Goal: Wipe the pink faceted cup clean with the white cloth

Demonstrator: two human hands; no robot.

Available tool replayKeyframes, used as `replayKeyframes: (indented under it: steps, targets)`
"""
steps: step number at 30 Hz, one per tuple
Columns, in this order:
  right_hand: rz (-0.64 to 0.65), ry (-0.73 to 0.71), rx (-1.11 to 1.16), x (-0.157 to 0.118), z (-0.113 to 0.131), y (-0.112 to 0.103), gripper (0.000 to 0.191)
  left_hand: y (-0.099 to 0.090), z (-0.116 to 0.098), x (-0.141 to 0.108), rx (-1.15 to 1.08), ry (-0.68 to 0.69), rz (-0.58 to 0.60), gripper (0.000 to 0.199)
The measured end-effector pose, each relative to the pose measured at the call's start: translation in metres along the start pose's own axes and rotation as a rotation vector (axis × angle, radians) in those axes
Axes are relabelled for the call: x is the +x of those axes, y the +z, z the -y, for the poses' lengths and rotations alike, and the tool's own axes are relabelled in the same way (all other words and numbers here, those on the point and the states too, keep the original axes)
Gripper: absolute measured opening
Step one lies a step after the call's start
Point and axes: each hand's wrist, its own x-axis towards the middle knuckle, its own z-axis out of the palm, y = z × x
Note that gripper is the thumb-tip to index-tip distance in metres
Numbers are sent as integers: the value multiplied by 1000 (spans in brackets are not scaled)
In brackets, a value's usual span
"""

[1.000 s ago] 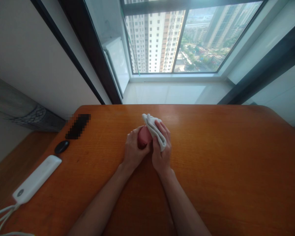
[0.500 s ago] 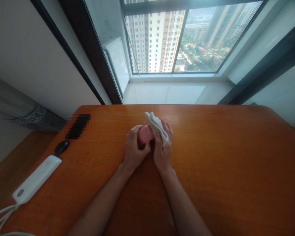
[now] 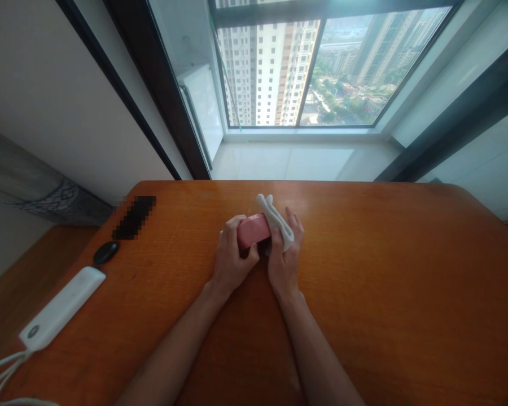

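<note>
Folded cloth pressed to a pink block

The left hand [image 3: 233,256] curls closed around the pink block [image 3: 250,231]; the right hand [image 3: 284,259], fingers spread, pins a white cloth [image 3: 277,224] against its end (a steady two-handed hold above the wooden worktop [image 3: 376,293]).

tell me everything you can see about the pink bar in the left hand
The pink bar is a smooth, rounded-edged block with an even colour and no visible markings; it looks like soap, but the picture cannot confirm that. It is held off the table, slightly tilted, with its long side running across the view. The left hand grips it from the near side, and the folded white cloth, pressed on by the right hand, covers its right end.
</note>
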Motion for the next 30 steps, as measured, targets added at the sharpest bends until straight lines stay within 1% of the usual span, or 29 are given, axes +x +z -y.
replayKeyframes:
  steps: [3, 4, 5, 6, 9, 10, 11, 12, 15, 16, 17, 18, 21, 22, 23, 26, 27, 28, 30]
  targets:
    - [149, -189, -29, -1, 6, 0, 46, 0, 2, -1, -20, -25, 1, 55]
    - [179, -224, -34, -2, 7, 0, 45, 0, 2, -1, -24, -29, 2, 55]
    - [180, -223, -31, -2, 7, 0, 45, 0, 2, -1, -25, -27, 5, 55]
    - [153, -187, -24, -2, 5, 0, 47, 0, 2, -1, -22, -18, 8, 55]
    - [10, 8, 0, 1, -3, 0, 56, 1, 0, 0, -8, 21, 12, 59]
    - [-19, 43, 3, 1, -4, 0, 58, 1, 0, 1, -8, 26, 14, 59]
    - [-17, 36, -3, 1, -5, -1, 58, 1, 0, 1, -10, 27, 14, 59]
    - [14, -7, -13, 1, -3, -1, 55, 1, 0, 1, -14, 23, 13, 58]
    - [165, -206, -48, -1, 4, -1, 47, 0, 1, -1, -38, -9, 19, 56]
    - [194, -239, -52, -1, 6, -1, 46, 0, 1, -1, -45, -18, 20, 56]
    - [194, -235, -50, -1, 7, 0, 46, 0, 1, -1, -49, -23, 21, 56]
    - [168, -200, -45, -1, 6, 0, 48, 0, 1, -1, -46, -19, 22, 57]
    - [42, -35, -42, 0, 1, 1, 57, 1, 1, 0, -25, 18, 27, 58]
    - [30, -21, -50, 0, 0, 1, 58, 1, 2, 0, -25, 23, 25, 58]
    - [51, -45, -63, -1, 0, 1, 56, 1, 2, 0, -32, 22, 20, 57]
    - [203, -229, -112, -3, 7, 1, 49, -1, 2, 0, -80, -5, 16, 57]
    - [236, -267, -124, -4, 9, 1, 48, -1, 2, 0, -94, -13, 18, 57]
    - [244, -273, -127, -4, 10, 1, 47, -2, 2, 0, -100, -17, 22, 58]
    - [194, -198, -107, -3, 9, 2, 50, -1, 2, 0, -82, -8, 27, 58]
